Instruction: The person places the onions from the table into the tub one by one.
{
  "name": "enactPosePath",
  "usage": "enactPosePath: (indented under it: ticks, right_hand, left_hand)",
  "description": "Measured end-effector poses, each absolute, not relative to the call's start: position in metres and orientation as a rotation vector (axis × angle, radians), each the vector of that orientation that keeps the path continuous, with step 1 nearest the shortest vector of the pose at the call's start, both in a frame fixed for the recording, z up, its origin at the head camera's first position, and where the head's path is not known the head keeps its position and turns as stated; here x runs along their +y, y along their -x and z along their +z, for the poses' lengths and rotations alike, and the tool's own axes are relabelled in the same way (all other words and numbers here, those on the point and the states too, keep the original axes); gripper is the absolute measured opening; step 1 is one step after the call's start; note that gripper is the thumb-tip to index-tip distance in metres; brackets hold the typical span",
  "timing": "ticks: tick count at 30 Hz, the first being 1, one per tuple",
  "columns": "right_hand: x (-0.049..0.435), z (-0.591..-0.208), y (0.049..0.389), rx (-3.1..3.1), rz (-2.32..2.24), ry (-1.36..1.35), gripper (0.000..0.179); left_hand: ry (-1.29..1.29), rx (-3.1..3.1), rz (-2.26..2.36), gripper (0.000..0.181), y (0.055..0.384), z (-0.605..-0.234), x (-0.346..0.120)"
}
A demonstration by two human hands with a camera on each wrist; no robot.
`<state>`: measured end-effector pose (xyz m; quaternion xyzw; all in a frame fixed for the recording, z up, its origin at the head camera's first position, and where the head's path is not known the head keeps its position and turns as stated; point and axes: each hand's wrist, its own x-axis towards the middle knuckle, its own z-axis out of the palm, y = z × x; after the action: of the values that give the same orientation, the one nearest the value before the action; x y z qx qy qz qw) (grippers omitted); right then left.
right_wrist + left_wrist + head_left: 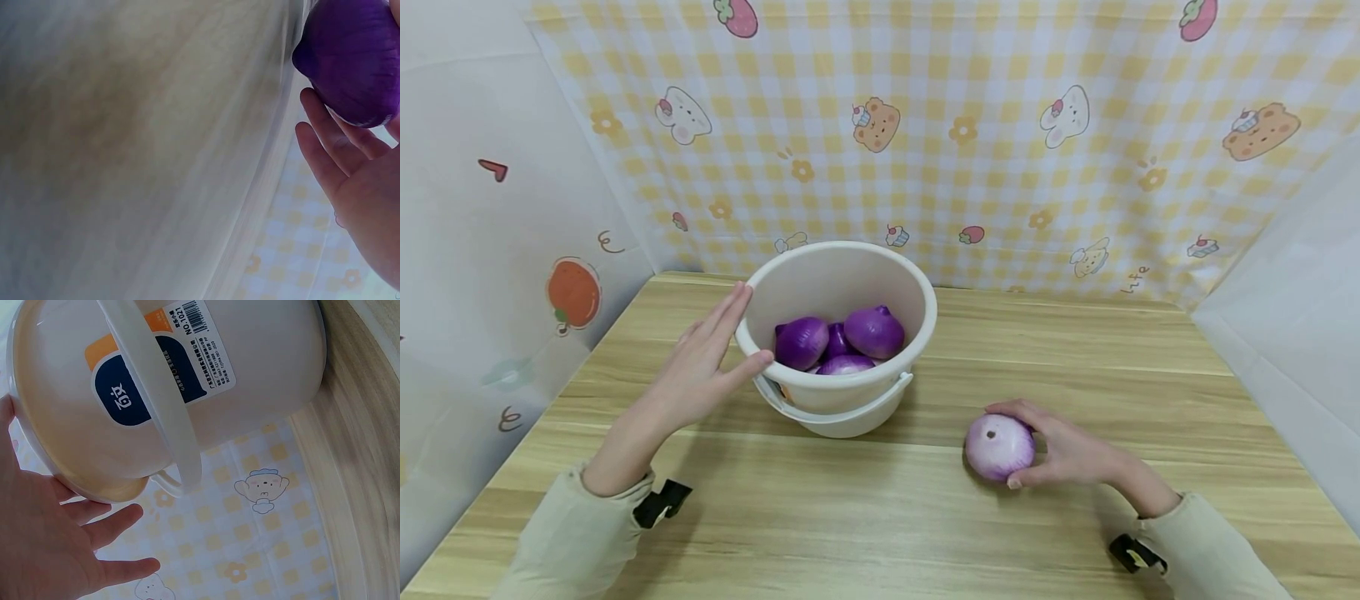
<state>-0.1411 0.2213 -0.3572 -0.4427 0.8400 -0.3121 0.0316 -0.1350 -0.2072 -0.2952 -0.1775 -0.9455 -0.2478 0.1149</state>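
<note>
A white bucket (842,417) stands on the table, its handle hanging down at the front. Inside lie several purple onions (874,332). My left hand (703,367) rests against the left side of the bucket's rim, fingers mostly straight. In the left wrist view, the left hand (56,544) touches the bucket's edge with its fingers spread. To the right of the bucket, my right hand (1067,446) holds a purple-and-white onion (1000,447) at the tabletop, thumb on the near side and fingers on the far side. The right wrist view shows this onion (356,62) against the fingers.
The wooden table (880,517) runs back to a yellow checked cloth (925,167) hung behind it. White sheets stand along the left and right sides. A label (162,362) is stuck on the bucket's outer wall. Dark wrist straps (661,503) sit at both sleeves.
</note>
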Motion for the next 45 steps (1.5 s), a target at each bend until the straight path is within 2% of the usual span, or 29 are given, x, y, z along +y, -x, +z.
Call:
enactPosePath:
  ticks: [8, 18, 45]
  right_hand:
    - [0.223, -0.361, 0.143, 2.564, -1.011, 1.309, 0.074]
    - [0.239, -0.386, 0.158, 2.519, -1.067, 1.262, 0.079]
    - [0.239, -0.359, 0.154, 2.549, -1.002, 1.286, 0.08]
  left_hand:
    - [0.518, -2.769, -0.73, 0.075, 0.135, -0.296, -0.207]
    - [0.532, -2.75, -0.731, 0.075, 0.133, -0.295, -0.205]
    - [0.535, -2.746, -0.725, 0.076, 0.134, -0.296, -0.206]
